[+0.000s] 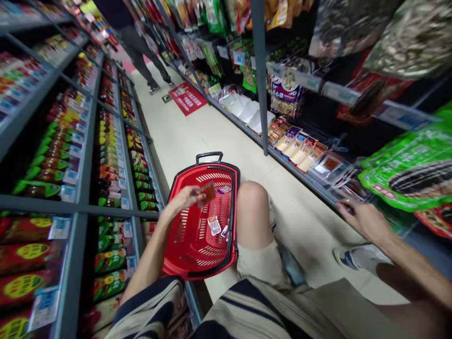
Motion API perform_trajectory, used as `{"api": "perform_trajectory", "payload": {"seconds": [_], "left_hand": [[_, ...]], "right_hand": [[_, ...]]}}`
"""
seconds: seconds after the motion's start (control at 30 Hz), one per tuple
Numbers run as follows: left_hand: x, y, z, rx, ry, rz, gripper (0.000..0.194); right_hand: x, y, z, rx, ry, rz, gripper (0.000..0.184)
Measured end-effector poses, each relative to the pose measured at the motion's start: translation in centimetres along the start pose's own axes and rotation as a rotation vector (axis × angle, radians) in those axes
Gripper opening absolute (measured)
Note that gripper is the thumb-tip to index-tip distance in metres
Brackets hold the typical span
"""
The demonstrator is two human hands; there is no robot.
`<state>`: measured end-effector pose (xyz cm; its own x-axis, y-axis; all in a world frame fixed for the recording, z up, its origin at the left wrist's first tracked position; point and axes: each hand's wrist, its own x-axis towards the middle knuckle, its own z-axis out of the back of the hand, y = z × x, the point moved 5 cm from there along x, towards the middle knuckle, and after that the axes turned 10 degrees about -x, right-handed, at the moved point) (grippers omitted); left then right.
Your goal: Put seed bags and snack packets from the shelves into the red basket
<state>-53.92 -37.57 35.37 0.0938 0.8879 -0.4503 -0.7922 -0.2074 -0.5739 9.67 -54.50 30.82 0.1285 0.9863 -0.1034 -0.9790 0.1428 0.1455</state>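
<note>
My left hand [187,197] pinches a small orange-brown snack packet [207,193] above the red shopping basket [173,249]. In the basket lie a small silver-and-white packet [213,225], a purple packet [223,190] and another small packet by the right wall. The basket stands on the floor against my bent knee, its black handle folded down along the rim. My right hand [363,219] is at the edge of the low right shelf with its fingers curled; what they hold, if anything, is hidden. Just beyond it sit flat clear-wrapped packets [332,164].
A tall rack of bottles and packets [106,183] lines the left side. On the right, bags hang above the low shelf, including a large green bag [409,165] near my right arm. Further along the aisle a person [137,47] stands beyond a red floor sign [187,98].
</note>
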Motion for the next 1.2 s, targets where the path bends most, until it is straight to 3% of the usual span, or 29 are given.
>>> {"api": "perform_trajectory", "payload": {"seconds": [0.07, 0.13, 0.17, 0.23, 0.3, 0.4, 0.47, 0.53, 0.57, 0.63, 0.73, 0.8, 0.87, 0.93, 0.97, 1.03, 1.1, 1.2], "left_hand": [[-1.1, -8.7, 3.6, 0.052, -0.209, -0.447, 0.024], [-2.4, -18.0, 3.4, 0.156, -0.402, -0.915, 0.014], [-2.8, -22.2, 1.7, 0.220, -0.484, -1.137, 0.005], [-2.5, -29.3, -3.8, 0.313, -0.587, -1.508, 0.017], [-0.9, -34.8, -10.2, 0.313, -0.591, -1.742, 0.025], [2.3, -41.1, -18.3, 0.210, -0.451, -1.848, 0.022], [4.0, -44.0, -21.6, 0.092, -0.311, -1.798, 0.014], [5.3, -45.8, -23.1, -0.103, -0.175, -1.641, 0.009], [5.9, -46.3, -23.5, -0.218, -0.110, -1.534, 0.019], [7.1, -46.7, -24.2, -0.442, 0.068, -1.281, 0.035], [8.3, -46.7, -27.1, -0.611, 0.610, -0.826, 0.055], [8.2, -46.6, -28.7, -0.709, 0.865, -0.589, 0.073], [8.2, -46.9, -28.9, -0.854, 0.877, -0.524, 0.074], [8.6, -47.2, -28.0, -0.914, 0.716, -0.608, 0.065], [8.6, -47.3, -27.5, -0.879, 0.633, -0.682, 0.061], [8.5, -47.5, -26.5, -0.742, 0.531, -0.834, 0.054], [8.2, -47.5, -26.2, -0.616, 0.590, -0.900, 0.052], [8.0, -47.3, -26.3, -0.637, 0.751, -0.839, 0.059]], "right_hand": [[1.9, 3.5, 3.3, 0.171, -0.100, 0.142, 0.036], [3.4, 6.3, 6.4, 0.306, -0.198, 0.238, 0.044], [4.0, 7.2, 7.7, 0.348, -0.241, 0.270, 0.052], [4.7, 7.8, 9.6, 0.350, -0.316, 0.292, 0.070], [5.0, 6.6, 10.6, 0.258, -0.358, 0.256, 0.086], [5.0, 2.6, 11.0, 0.151, -0.371, 0.134, 0.079], [4.6, -0.1, 11.4, 0.205, -0.438, 0.066, 0.058], [4.5, -1.9, 11.8, 0.375, -0.534, 0.021, 0.035], [4.7, -2.5, 11.8, 0.507, -0.556, -0.009, 0.030], [5.4, -3.3, 11.0, 0.831, -0.519, -0.105, 0.035], [6.5, -3.3, 9.4, 1.297, -0.460, -0.227, 0.054], [6.9, -2.9, 8.6, 1.488, -0.445, -0.249, 0.067], [7.4, -2.4, 7.9, 1.558, -0.312, -0.237, 0.071], [7.5, -2.2, 7.5, 1.506, -0.164, -0.216, 0.067], [7.5, -2.5, 7.5, 1.450, -0.160, -0.221, 0.065], [7.2, -3.6, 8.3, 1.316, -0.298, -0.243, 0.066], [6.8, -4.4, 9.1, 1.211, -0.419, -0.238, 0.067], [6.9, -4.4, 9.3, 1.202, -0.364, -0.225, 0.055]]}}
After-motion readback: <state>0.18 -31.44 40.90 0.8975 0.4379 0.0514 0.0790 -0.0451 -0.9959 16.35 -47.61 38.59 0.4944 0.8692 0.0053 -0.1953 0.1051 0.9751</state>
